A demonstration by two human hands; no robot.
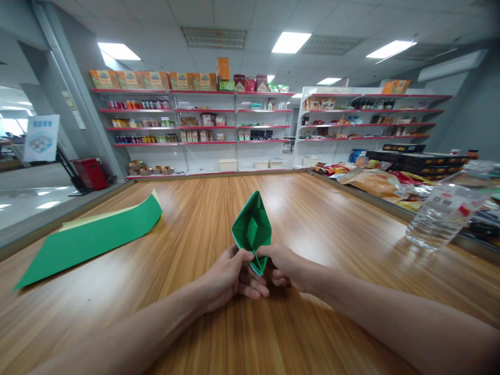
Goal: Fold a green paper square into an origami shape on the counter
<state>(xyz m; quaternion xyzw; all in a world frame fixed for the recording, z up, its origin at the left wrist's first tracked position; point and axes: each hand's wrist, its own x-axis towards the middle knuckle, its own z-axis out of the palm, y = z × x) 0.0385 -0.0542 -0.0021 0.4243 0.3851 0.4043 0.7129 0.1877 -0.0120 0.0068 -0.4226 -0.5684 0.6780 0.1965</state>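
A folded green paper boat [253,221] is held up over the middle of the wooden table [187,333], its hollow inside facing me and its pointed ends at top and bottom. My left hand [238,276] grips its lower left edge, thumb on the near rim and the other fingers behind and below. On the lower right side, my right hand [287,265] pinches the rim near the bottom point. The right fingertips behind the paper are partly hidden. Both hands are close together, almost touching at the boat's lower end.
Sheets of green and yellow paper [97,242] lie at the left, their far right corner curling up. A clear plastic water bottle [441,213] stands at the right. Snack packets [375,182] and black boxes [417,161] lie beyond the right edge. Stocked shelves [203,126] line the back.
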